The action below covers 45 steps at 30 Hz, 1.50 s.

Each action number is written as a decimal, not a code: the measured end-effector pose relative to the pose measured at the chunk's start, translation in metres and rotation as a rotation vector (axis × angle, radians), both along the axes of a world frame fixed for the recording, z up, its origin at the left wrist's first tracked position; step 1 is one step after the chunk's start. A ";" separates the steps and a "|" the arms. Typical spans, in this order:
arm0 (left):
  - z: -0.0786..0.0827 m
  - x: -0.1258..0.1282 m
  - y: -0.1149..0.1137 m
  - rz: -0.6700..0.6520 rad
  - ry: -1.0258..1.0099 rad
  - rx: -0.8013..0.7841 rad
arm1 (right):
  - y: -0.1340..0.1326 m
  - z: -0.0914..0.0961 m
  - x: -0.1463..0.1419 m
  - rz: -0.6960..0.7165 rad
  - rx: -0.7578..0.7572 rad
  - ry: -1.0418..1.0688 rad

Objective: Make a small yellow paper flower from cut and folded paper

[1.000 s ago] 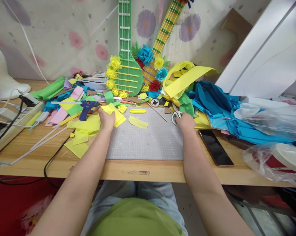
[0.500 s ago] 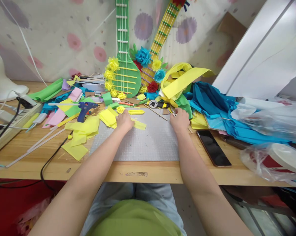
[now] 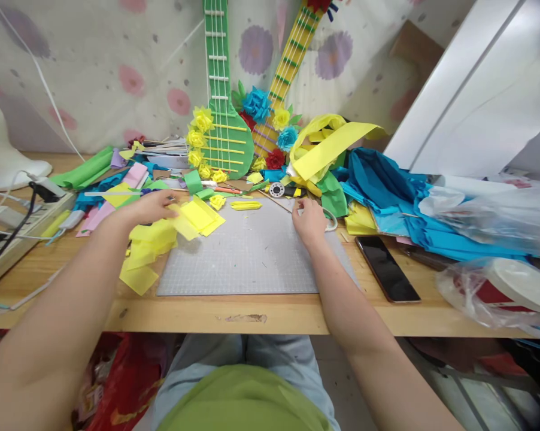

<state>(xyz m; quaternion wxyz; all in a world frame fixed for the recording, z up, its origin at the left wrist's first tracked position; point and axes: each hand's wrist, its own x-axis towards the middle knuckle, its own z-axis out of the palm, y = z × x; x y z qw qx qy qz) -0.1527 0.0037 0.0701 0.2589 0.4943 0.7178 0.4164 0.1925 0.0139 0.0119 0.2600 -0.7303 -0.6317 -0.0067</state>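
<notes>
One wooden table (image 3: 189, 314) spans our view, with the green toy guitar (image 3: 231, 134) and yellow toy guitar (image 3: 293, 54) propped behind, presumably to leave the grey cutting mat (image 3: 247, 263) working room. Our left hand (image 3: 151, 206) reaches by its far left corner; our right hand (image 3: 309, 220), fingers bent, is at its far right. A yellow paper sheet (image 3: 184, 225) lies at our left fingertips, perhaps grouped with others for easy picking; we cannot tell whether they pinch it. Scissors (image 3: 331, 220) peek past our right hand, our grip there hidden.

On your wooden table (image 3: 292, 317), a dark phone (image 3: 388, 269) lay left of a bagged tub (image 3: 515, 284), and a power strip (image 3: 24, 236) sat in front of a white stand (image 3: 3, 143).
</notes>
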 end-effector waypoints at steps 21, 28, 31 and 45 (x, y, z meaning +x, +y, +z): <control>-0.064 -0.021 -0.012 -0.227 0.763 0.076 | 0.005 0.013 -0.142 0.539 -0.374 0.214; -0.044 0.000 -0.014 -0.238 1.025 0.015 | 0.021 0.000 -0.179 0.517 -0.154 0.104; -0.038 0.010 -0.009 -0.207 0.901 0.100 | 0.032 0.002 -0.177 0.562 -0.160 0.174; -0.052 0.125 -0.020 -0.903 0.777 0.447 | 0.040 0.012 -0.025 0.876 -0.444 0.580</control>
